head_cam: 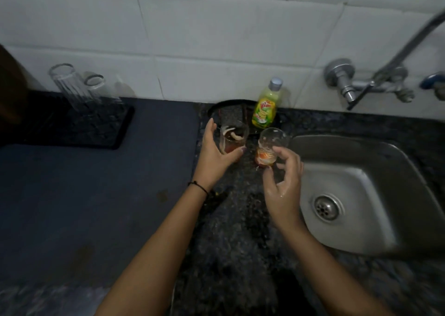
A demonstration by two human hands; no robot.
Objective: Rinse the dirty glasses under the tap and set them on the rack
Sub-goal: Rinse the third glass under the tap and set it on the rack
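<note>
1. Glasses with dirty residue stand on the dark speckled table (240, 219) just left of the steel sink (361, 195), between the sink and a dark blue mat (96, 207).
2. One dirty glass (234, 137), the farther from the sink, has reddish-brown dregs at its bottom. The left hand (216, 151) is curled round it, thumb on the near side and fingers (231, 133) seen through the glass on the far side, so the hand has hold of it.
3. A second dirty glass (271, 147) sits just beside the sink's left rim, with orange and red residue low inside. It looks tilted, its mouth toward the wall.
4. The right hand (281, 183) is half closed at that glass. The thumb and forefinger touch its lower right side, the other fingers loosely bent. The hand looks wet. Whether the grip is firm, I cannot tell.
5. Behind both glasses, left of the sink, a yellow-green bottle of dish soap (266, 106) stands upright against the tiled wall.
6. A black rack (79, 127) lies well left of the sink at the back of the table. Two clean glasses (77, 86) stand on it, blurred.
7. Above the sink, a metal tap (361, 84) is fixed to the wall, its spout running up to the right.
8. The sink basin looks wet around its drain (328, 207).
</note>
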